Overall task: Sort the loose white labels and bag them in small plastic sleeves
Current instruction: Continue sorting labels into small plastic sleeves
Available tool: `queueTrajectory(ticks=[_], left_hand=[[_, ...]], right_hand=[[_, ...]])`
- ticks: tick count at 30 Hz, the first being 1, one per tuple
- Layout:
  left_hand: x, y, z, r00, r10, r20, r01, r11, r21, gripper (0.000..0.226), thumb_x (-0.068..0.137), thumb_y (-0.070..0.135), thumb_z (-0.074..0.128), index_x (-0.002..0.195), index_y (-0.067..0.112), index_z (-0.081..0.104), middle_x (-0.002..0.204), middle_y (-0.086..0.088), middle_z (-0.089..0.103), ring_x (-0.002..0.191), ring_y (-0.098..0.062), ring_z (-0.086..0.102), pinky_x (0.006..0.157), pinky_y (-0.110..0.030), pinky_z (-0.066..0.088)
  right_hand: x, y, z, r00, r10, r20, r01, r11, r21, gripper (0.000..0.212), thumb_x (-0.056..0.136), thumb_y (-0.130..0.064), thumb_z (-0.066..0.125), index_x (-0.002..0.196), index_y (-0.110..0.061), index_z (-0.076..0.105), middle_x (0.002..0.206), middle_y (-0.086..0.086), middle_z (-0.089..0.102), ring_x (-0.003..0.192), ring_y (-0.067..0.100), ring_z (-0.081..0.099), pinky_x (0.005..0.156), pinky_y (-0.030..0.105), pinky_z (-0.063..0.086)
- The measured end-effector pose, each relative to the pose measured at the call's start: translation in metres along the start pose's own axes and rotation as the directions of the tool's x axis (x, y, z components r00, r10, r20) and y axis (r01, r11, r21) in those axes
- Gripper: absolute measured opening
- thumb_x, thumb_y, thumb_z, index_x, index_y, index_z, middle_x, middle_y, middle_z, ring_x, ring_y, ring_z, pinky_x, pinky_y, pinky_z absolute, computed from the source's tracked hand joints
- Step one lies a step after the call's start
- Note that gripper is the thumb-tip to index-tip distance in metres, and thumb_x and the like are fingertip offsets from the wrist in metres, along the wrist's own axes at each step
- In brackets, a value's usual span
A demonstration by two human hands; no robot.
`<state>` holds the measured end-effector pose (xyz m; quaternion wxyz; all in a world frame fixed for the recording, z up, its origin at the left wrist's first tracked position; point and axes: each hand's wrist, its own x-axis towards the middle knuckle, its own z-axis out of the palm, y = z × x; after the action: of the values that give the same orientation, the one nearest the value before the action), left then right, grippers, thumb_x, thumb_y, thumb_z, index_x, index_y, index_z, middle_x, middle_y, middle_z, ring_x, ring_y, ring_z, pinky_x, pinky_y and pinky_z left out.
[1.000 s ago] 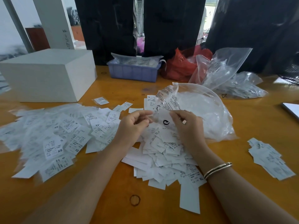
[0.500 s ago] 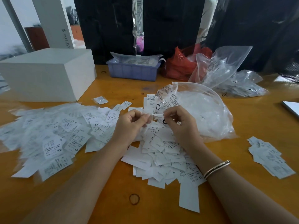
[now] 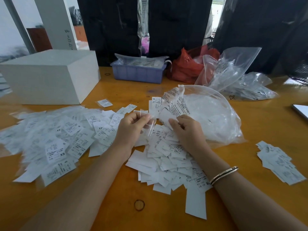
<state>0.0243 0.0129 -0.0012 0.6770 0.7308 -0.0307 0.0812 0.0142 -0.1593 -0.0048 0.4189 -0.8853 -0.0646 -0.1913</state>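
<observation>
Two bare hands work over the middle of the orange wooden tabletop (image 3: 116,205). The left hand (image 3: 131,129) pinches a small clear plastic sleeve (image 3: 150,125) between thumb and curled fingers. The right hand (image 3: 186,129) has its fingers curled around a white paper label (image 3: 166,116), beside the sleeve. Under both hands lies a heap of loose white labels (image 3: 166,160). Bagged labels (image 3: 55,139) spread toward the left edge; a large clear bag of sleeves (image 3: 211,117) sits just right of the hands.
</observation>
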Motion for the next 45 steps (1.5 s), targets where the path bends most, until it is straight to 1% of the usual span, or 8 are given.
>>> queueTrajectory(ticks=[4, 8, 14, 24, 31, 39, 42, 45], left_hand=[[-0.001, 0.000, 0.000, 1.000, 0.016, 0.003, -0.016, 1.000, 0.002, 0.008, 0.090, 0.023, 0.062, 0.092, 0.019, 0.069, 0.082, 0.011, 0.073, 0.069, 0.003, 0.064, 0.059, -0.013, 0.047], [-0.002, 0.003, -0.002, 0.999, -0.002, 0.055, 0.005, 0.998, -0.059, 0.009, 0.090, 0.020, 0.061, 0.086, 0.020, 0.069, 0.083, 0.008, 0.073, 0.073, 0.001, 0.065, 0.063, -0.017, 0.048], [-0.005, 0.009, -0.004, 0.927, -0.036, 0.373, 0.178, 0.919, -0.352, 0.006, 0.076, 0.020, 0.066, 0.070, 0.021, 0.069, 0.107, -0.006, 0.072, 0.099, -0.015, 0.068, 0.078, -0.025, 0.056], [-0.004, 0.009, -0.003, 0.972, -0.006, 0.236, 0.053, 0.980, -0.191, 0.002, 0.070, 0.029, 0.073, 0.068, 0.030, 0.072, 0.094, 0.002, 0.074, 0.088, -0.010, 0.066, 0.072, -0.020, 0.053], [-0.001, 0.005, -0.007, 0.995, -0.056, 0.078, 0.072, 0.971, -0.228, 0.011, 0.088, 0.018, 0.064, 0.097, 0.022, 0.069, 0.079, 0.005, 0.072, 0.066, -0.005, 0.064, 0.061, -0.021, 0.053], [0.005, 0.006, -0.010, 0.992, -0.113, 0.060, 0.127, 0.919, -0.373, 0.036, 0.088, -0.004, 0.055, 0.111, 0.023, 0.058, 0.090, -0.007, 0.072, 0.081, -0.016, 0.071, 0.064, -0.022, 0.055], [0.005, 0.006, -0.011, 0.989, -0.117, 0.093, 0.145, 0.898, -0.415, 0.031, 0.088, 0.001, 0.059, 0.111, 0.022, 0.060, 0.086, -0.006, 0.074, 0.081, -0.016, 0.072, 0.065, -0.023, 0.056], [0.006, 0.006, -0.010, 0.984, -0.168, 0.061, 0.179, 0.900, -0.398, 0.014, 0.087, 0.015, 0.065, 0.097, 0.022, 0.070, 0.079, 0.001, 0.074, 0.077, -0.009, 0.071, 0.061, -0.021, 0.055]], right_hand=[[-0.001, -0.002, -0.002, 0.994, -0.087, -0.065, 0.092, 0.993, 0.080, 0.014, 0.090, -0.014, 0.061, 0.084, -0.016, 0.073, 0.092, -0.012, 0.049, 0.071, -0.001, 0.047, 0.064, 0.011, 0.038], [-0.005, -0.005, -0.006, 0.980, -0.140, -0.140, 0.173, 0.948, 0.267, 0.071, 0.068, 0.024, 0.051, 0.075, -0.045, 0.068, 0.104, -0.015, 0.048, 0.087, -0.007, 0.048, 0.071, 0.006, 0.042], [-0.005, -0.004, -0.007, 0.998, -0.046, -0.048, 0.060, 0.930, 0.361, 0.068, 0.077, 0.020, 0.042, 0.087, -0.042, 0.066, 0.089, -0.035, 0.065, 0.074, -0.014, 0.058, 0.064, 0.004, 0.043], [-0.003, -0.004, -0.008, 0.995, -0.051, 0.083, -0.028, 0.669, 0.743, 0.036, 0.087, -0.019, 0.040, 0.105, -0.026, 0.071, 0.100, -0.006, 0.067, 0.099, 0.013, 0.061, 0.085, 0.025, 0.049], [-0.002, -0.004, -0.005, 0.996, 0.007, 0.087, -0.043, 0.906, 0.420, 0.045, 0.092, 0.002, 0.050, 0.102, -0.041, 0.062, 0.101, -0.010, 0.060, 0.077, 0.001, 0.063, 0.062, 0.017, 0.050], [-0.012, -0.017, -0.005, 0.951, -0.190, 0.245, 0.166, 0.979, 0.115, 0.039, 0.091, -0.031, 0.037, 0.122, -0.025, 0.060, 0.094, -0.016, 0.059, 0.088, -0.005, 0.053, 0.077, 0.011, 0.039], [-0.012, -0.016, -0.005, 0.944, -0.162, 0.288, 0.168, 0.986, 0.003, 0.029, 0.090, -0.015, 0.046, 0.106, -0.026, 0.067, 0.084, -0.010, 0.056, 0.082, 0.002, 0.049, 0.090, 0.033, 0.037], [-0.013, -0.015, -0.006, 0.955, -0.180, 0.235, 0.172, 0.984, 0.051, 0.025, 0.095, -0.022, 0.044, 0.091, -0.024, 0.070, 0.077, -0.014, 0.056, 0.087, -0.001, 0.047, 0.090, 0.029, 0.024]])
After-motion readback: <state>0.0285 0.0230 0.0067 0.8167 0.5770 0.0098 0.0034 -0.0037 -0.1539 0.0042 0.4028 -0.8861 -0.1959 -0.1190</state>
